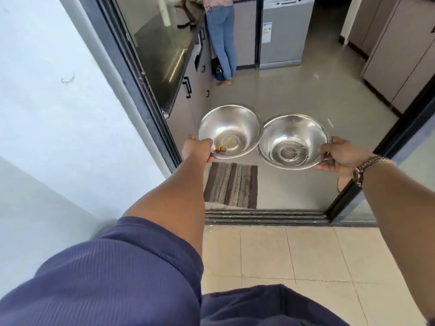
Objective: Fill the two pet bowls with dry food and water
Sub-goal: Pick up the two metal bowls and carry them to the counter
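Observation:
I carry two steel pet bowls side by side at arm's length, above a kitchen doorway. My left hand [197, 148] grips the near left rim of the left bowl [231, 128], thumb inside it. A couple of brown kibble pieces [220, 149] lie in that bowl by my thumb. My right hand [339, 154], with a wristwatch, pinches the right rim of the right bowl [294, 140], which holds nothing but a faint wet shine. The two rims almost touch.
A sliding-door track [266, 217] crosses the floor ahead, with a striped mat [231, 185] just beyond it. A dark counter [164, 57] runs along the left. A person in jeans [222, 41] stands at its far end. A dishwasher [282, 31] and cabinets [400, 55] line the back and right.

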